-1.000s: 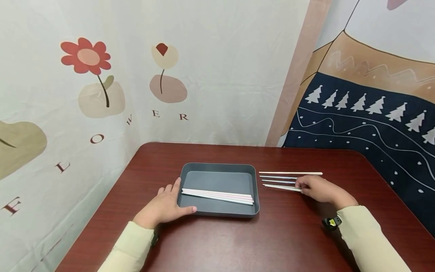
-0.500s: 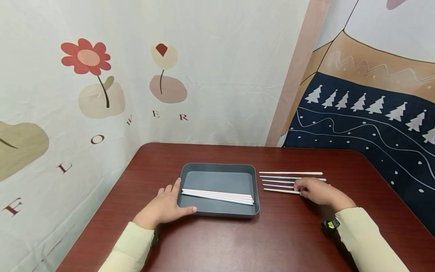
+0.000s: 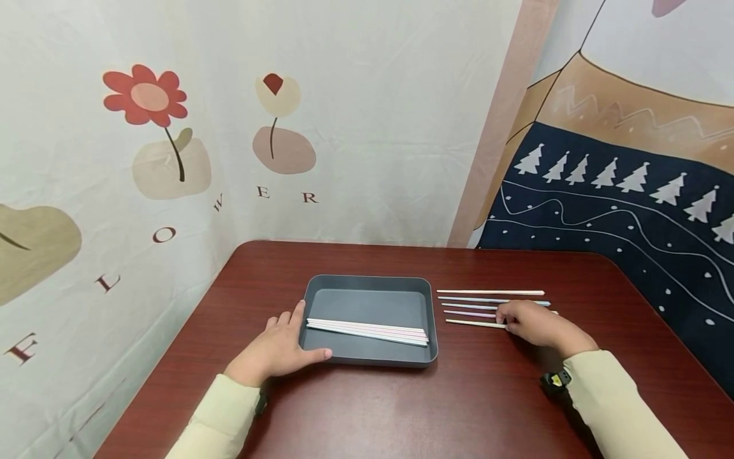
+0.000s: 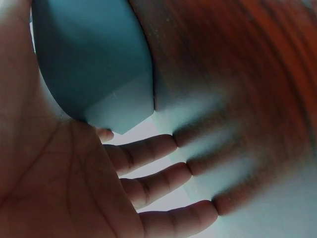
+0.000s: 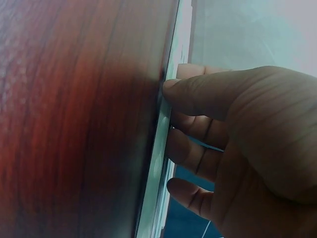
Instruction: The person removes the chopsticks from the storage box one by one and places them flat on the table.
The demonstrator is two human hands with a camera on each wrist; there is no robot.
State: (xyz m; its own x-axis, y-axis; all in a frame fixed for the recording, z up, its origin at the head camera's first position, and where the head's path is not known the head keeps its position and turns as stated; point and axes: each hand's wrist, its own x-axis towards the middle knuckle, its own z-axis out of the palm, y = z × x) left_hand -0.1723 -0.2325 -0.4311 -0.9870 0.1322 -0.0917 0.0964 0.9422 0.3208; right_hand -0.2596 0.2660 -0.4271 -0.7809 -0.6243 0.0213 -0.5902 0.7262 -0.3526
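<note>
My left hand (image 3: 276,350) rests at the near left corner of a grey tray (image 3: 378,280), fingers spread along its left side and thumb on the front rim. In the left wrist view, the fingertips touch the tabletop beside the tray (image 4: 99,54). A bundle of pale chopsticks (image 3: 367,331) lies slantwise inside it. To the right of the tray, my right hand (image 3: 536,324) pinches the nearest chopstick (image 3: 473,323) between thumb and fingers. This pale green chopstick (image 5: 161,141) lies low along the tabletop in the right wrist view. Its right end is hidden behind the hand.
Several more chopsticks lie in a spaced row beyond it: a purplish one (image 3: 467,313), bluish ones such as the chopstick (image 3: 467,299), and a cream one (image 3: 490,292) farthest back. The brown table (image 3: 378,408) ends at a printed curtain (image 3: 367,127).
My right hand has drawn the nearest chopstick slightly toward me, opening a gap between it and the purplish one. My left hand and the tray have stayed put.
</note>
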